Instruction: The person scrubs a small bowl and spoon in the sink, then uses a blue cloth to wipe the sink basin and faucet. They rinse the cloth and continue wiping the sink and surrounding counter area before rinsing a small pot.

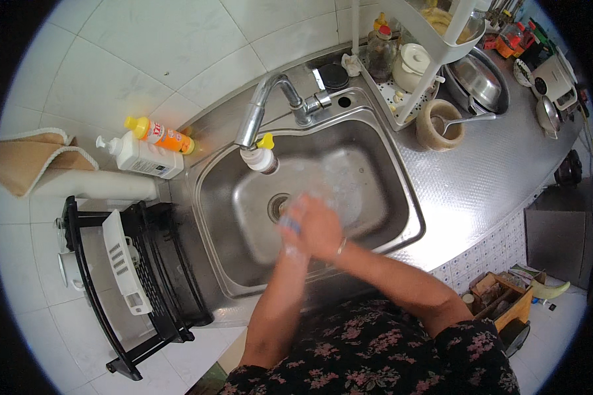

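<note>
Both hands are together over the stainless steel sink [257, 266], blurred by motion. My left hand [292, 232] has a wet, soapy-looking wrist and a bluish patch that is too blurred to name. My right hand [321, 227], with a thin bracelet at the wrist, lies over or against it; whether either one grips something cannot be told. Beyond them the chrome faucet [249, 123] bends over the basin, a white spout filter with a yellow lever [259, 159] at its end. Whitish suds lie on the basin floor, right of the drain [278, 206].
Left of the sink stand a white pump bottle [148, 155], an orange detergent bottle [165, 136] and a black dish rack [94, 296]. On the right are a white shelf rack [405, 113], a stone mortar [437, 133] with a spoon and metal bowls [477, 84].
</note>
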Demonstrator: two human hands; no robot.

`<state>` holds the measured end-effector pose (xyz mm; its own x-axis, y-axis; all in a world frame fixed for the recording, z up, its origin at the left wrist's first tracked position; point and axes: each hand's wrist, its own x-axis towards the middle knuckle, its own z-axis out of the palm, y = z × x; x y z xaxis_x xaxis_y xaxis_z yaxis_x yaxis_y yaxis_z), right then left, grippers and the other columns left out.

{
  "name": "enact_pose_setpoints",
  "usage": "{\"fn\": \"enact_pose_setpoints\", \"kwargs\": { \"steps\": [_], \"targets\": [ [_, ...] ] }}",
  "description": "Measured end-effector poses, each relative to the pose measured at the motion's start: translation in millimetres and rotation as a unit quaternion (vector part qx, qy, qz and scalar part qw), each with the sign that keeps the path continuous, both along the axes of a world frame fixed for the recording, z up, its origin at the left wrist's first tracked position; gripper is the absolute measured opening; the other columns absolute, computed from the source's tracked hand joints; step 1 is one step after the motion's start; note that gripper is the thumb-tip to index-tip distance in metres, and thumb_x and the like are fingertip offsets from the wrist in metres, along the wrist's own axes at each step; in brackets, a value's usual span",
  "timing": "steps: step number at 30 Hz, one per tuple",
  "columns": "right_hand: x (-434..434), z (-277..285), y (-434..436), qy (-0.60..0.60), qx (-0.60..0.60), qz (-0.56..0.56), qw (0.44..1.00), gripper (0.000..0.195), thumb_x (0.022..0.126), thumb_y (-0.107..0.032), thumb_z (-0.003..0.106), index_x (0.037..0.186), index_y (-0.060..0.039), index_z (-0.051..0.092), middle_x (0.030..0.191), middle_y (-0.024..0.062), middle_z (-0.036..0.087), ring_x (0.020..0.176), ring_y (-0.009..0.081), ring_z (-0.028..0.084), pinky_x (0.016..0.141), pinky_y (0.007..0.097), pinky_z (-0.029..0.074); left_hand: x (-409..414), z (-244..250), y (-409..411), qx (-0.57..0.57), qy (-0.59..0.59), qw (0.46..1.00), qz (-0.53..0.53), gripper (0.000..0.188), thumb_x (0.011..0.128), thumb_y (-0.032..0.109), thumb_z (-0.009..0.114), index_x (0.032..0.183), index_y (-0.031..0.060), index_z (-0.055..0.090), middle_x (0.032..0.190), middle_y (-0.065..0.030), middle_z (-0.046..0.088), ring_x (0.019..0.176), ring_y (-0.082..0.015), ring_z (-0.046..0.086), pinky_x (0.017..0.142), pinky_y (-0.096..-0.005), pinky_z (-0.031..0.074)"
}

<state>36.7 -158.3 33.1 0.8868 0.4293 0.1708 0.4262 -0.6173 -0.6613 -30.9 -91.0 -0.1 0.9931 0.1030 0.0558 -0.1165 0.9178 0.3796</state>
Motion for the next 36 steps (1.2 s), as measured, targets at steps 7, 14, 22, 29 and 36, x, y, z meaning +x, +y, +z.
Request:
{"fn": "enact_pose_setpoints", "kwargs": {
  "steps": [7, 14, 22, 29, 36],
  "targets": [
    [55.6, -30.3, -54.2, 0.329, 0.125, -0.121, 0.928, 0.04, 0.082, -0.044, 0.046, 0.09, -0.0061, 0.056, 0.087, 0.0141, 0.06, 0.077, 0.0267, 0.058, 0.067, 0.0344, 0.047, 17.4, 67.9, 4.6, 0.113, 0.387, 0.915, 0.014, 0.033, 0.082, 0.034, 0.051, 0.101, 0.0059, 0.051, 0.096, -0.0073, 0.056, 0.089, -0.0212, 0.054, 0.083, -0.0364, 0.042],
    [47.9, -0.9, -89.8, 0.563, 0.505, -0.089, 0.648, 0.036, 0.082, -0.04, 0.051, 0.093, -0.0064, 0.056, 0.082, 0.006, 0.058, 0.075, 0.0153, 0.057, 0.067, 0.0275, 0.047, 16.3, 49.4, 46.5, 0.268, 0.283, 0.919, 0.066, 0.025, 0.085, 0.027, 0.05, 0.089, 0.0022, 0.053, 0.082, -0.0059, 0.057, 0.082, -0.0157, 0.054, 0.078, -0.0306, 0.042],
    [14.8, -27.3, -61.9, 0.645, 0.604, -0.034, 0.466, 0.044, 0.083, -0.042, 0.039, 0.103, -0.0047, 0.053, 0.107, 0.0153, 0.053, 0.095, 0.0244, 0.053, 0.079, 0.0378, 0.045, 41.1, 40.9, 4.1, 0.011, 0.379, 0.924, 0.047, 0.034, 0.086, 0.039, 0.044, 0.083, 0.0048, 0.051, 0.079, -0.0087, 0.057, 0.076, -0.0198, 0.056, 0.071, -0.0347, 0.048],
    [-42.9, 62.5, -12.6, 0.014, -0.011, 0.098, 0.995, 0.035, 0.077, -0.041, 0.051, 0.092, -0.0089, 0.054, 0.092, 0.0151, 0.055, 0.081, 0.0292, 0.055, 0.069, 0.0391, 0.046, 4.7, -29.7, 28.6, 0.031, 0.209, 0.977, -0.027, 0.046, 0.084, 0.05, 0.039, 0.101, 0.0087, 0.05, 0.082, -0.0055, 0.058, 0.075, -0.0212, 0.056, 0.069, -0.0309, 0.048],
    [4.5, 7.7, -6.9, -0.08, -0.003, -0.025, 0.996, 0.027, 0.077, -0.035, 0.051, 0.075, -0.0077, 0.055, 0.07, 0.0138, 0.058, 0.063, 0.0334, 0.056, 0.053, 0.0433, 0.044, 8.5, 20.0, -2.7, 0.049, 0.304, 0.95, -0.06, 0.03, 0.087, 0.038, 0.038, 0.104, 0.016, 0.049, 0.092, -0.0014, 0.056, 0.084, -0.0171, 0.055, 0.073, -0.0344, 0.046]
  ]
}}
